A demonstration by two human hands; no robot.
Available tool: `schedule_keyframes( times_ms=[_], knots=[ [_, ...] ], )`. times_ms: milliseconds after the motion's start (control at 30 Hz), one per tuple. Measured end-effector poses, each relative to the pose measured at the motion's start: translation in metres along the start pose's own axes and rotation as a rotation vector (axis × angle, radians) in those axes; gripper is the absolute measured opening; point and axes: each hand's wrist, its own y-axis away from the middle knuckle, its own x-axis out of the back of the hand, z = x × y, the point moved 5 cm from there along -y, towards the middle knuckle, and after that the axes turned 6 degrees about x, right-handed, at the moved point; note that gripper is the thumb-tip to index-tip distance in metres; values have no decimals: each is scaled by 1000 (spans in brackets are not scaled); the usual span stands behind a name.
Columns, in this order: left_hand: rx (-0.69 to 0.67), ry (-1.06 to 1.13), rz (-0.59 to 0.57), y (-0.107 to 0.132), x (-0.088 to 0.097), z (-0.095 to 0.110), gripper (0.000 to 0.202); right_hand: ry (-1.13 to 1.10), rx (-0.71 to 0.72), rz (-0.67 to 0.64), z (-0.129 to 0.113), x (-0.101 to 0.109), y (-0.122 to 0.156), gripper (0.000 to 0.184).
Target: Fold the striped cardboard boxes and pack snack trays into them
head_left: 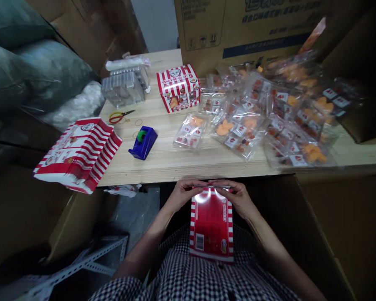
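Over my lap I hold a red-and-white striped carton [211, 225] by its far end. My left hand [183, 193] grips its top left corner with the fingers curled round the edge. My right hand [235, 196] grips the top right corner the same way. The carton's red back panel with a barcode faces up. It hangs just in front of the wooden table's edge [181, 173].
On the table stand an assembled striped box [178, 87], a blue tape dispenser [143, 142], scissors [120, 116], clear plastic trays [125, 83] and several clear candy packets [269, 113]. A stack of flat striped cartons [78, 154] lies at the left. Big cardboard boxes [247, 29] stand behind and right.
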Motion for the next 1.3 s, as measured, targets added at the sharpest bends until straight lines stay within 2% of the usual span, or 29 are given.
schedule_keyframes(
  times_ms=[167,333,467,633,667,733,800,833,867,900,967,1100,1300],
  knots=[
    [27,16,-5,2,0,-1,24,22,-9,15,4,0,3,16],
    [77,88,-74,1,-2,11,36,-70,-113,-51,-2,0,3,29],
    [105,134,-18,-2,-2,22,31,-156,-121,-119,-18,-8,5,37],
    [184,214,16,-4,-5,22,32,-143,-110,-145,-24,-17,10,42],
    [164,178,42,-2,-5,24,33,-142,-108,-143,-23,-17,10,42],
    [15,-20,206,8,0,36,37,-145,-105,-119,-20,-16,9,42],
    [-257,-318,419,26,2,58,40,-154,-105,-88,-18,-14,8,43],
    [-392,-465,458,36,-4,67,38,-156,-108,-86,-18,-13,7,44],
    [-499,-594,433,43,-12,74,35,-158,-107,-92,-18,-13,6,44],
    [-571,-695,359,48,-22,77,32,-158,-98,-104,-19,-14,6,44],
    [-613,-829,187,50,-40,77,28,-145,-67,-136,-23,-18,6,46],
    [-518,-921,60,40,-52,75,23,-82,-29,-160,-29,-23,7,53],
    [-379,-844,-104,38,-56,88,26,-64,-18,-144,-29,-23,10,54]
  ],
)
